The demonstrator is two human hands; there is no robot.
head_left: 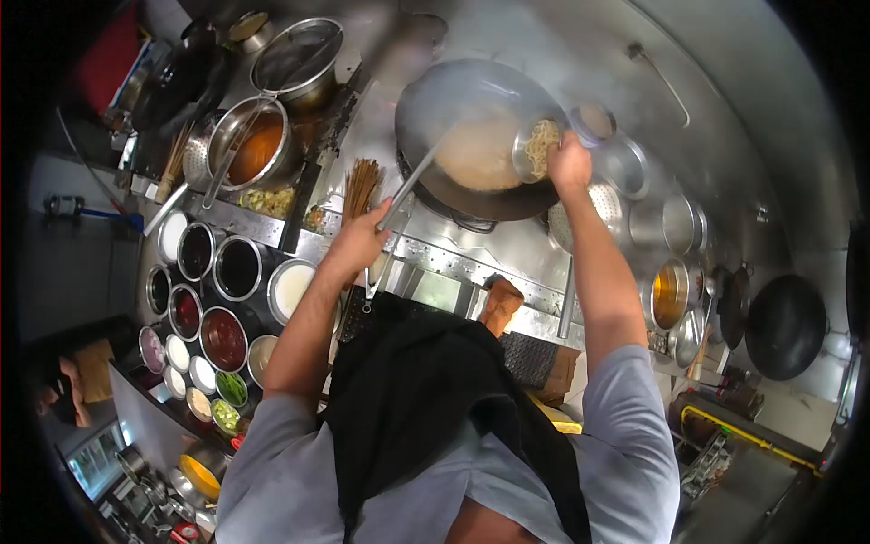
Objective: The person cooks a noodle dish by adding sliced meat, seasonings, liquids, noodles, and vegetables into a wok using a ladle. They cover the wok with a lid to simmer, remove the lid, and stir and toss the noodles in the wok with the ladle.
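Observation:
A large dark wok stands on the metal range, with steaming pale liquid inside. My left hand is wrapped round a long metal handle that reaches over the wok's left side; its far end is lost in the steam. At the wok's right side my right hand grips the edge of a small metal bowl. Pale noodles lie in that bowl, which is tilted over the liquid. A bamboo brush stands just beyond my left hand.
Left of the wok are a pot of orange-brown liquid and a strainer-topped pot. Several sauce and ingredient containers fill the lower left. A perforated ladle and metal bowls sit at the right. Another person's arm shows far left.

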